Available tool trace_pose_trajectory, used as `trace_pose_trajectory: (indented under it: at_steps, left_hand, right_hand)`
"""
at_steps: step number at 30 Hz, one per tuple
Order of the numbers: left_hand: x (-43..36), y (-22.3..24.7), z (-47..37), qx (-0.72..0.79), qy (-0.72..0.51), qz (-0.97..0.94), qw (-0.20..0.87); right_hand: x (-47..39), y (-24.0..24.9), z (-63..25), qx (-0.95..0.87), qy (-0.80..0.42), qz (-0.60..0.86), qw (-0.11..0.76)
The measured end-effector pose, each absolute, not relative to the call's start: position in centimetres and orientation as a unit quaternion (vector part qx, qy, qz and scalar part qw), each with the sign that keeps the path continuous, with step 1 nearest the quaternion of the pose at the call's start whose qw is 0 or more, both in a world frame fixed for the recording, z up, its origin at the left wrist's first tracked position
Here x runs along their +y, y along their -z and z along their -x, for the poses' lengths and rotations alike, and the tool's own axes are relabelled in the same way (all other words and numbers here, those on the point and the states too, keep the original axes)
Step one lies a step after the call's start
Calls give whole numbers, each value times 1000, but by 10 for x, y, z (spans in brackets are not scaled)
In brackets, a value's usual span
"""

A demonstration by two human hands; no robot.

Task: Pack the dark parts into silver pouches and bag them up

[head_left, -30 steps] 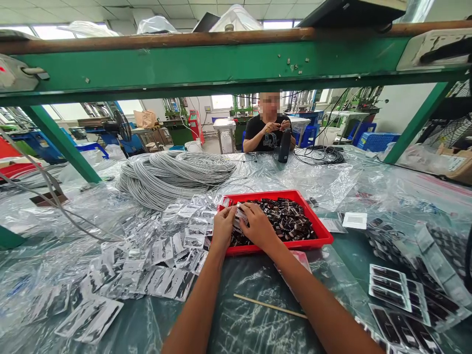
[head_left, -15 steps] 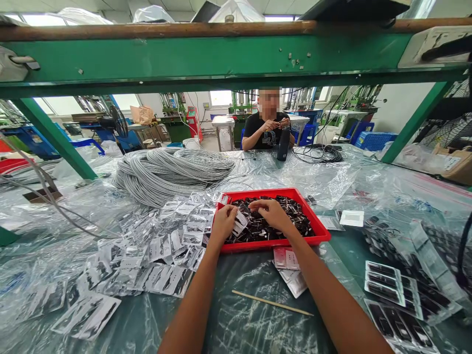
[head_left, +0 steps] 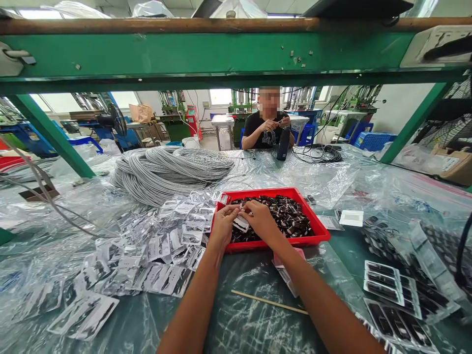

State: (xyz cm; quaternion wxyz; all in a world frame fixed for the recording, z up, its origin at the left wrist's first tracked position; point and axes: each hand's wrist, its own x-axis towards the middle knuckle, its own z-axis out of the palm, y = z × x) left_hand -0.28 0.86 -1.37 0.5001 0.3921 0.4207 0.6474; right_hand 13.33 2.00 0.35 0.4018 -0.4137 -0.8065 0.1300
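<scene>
Over the left part of a red tray (head_left: 258,246), my left hand (head_left: 222,226) pinches a small white-and-dark packet (head_left: 241,225) between thumb and fingers. My right hand (head_left: 261,220) meets it there, its thumb and fingertips closed at the packet's upper edge. The fingers hide part of the packet, and its contents are too small to tell. Many small black pieces (head_left: 293,216) with light marks fill the tray beneath both hands. Left of the tray lies a spread heap of clear packets (head_left: 158,246) with white and dark strips.
A thin wooden stick (head_left: 265,301) lies between my forearms. Red-and-white packets (head_left: 285,273) sit partly under my right forearm. Black parts in clear trays (head_left: 383,282) lie at right. Behind are a grey cable coil (head_left: 173,169), a dark bottle (head_left: 283,143) and a seated person (head_left: 267,130). A green beam (head_left: 221,54) crosses above.
My right hand has moved left from over the black pieces to the packet, and its fingers have closed there. The left hand keeps hold of the packet, which is now tilted differently.
</scene>
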Motion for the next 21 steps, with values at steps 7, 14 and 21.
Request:
trace_pose_trajectory:
  at_steps: [7,14,21]
  left_hand:
    - [19,14,16,461,-682,-371,430]
    - [14,6,5,398,-686,-340,505]
    - [2,-4,0,425,-625,-425,498]
  right_hand:
    - [31,-14,-167,-783,-202,378,450]
    - [17,6,-127,-847,40,364,387]
    - [19,10,-132,-820,111,389,404]
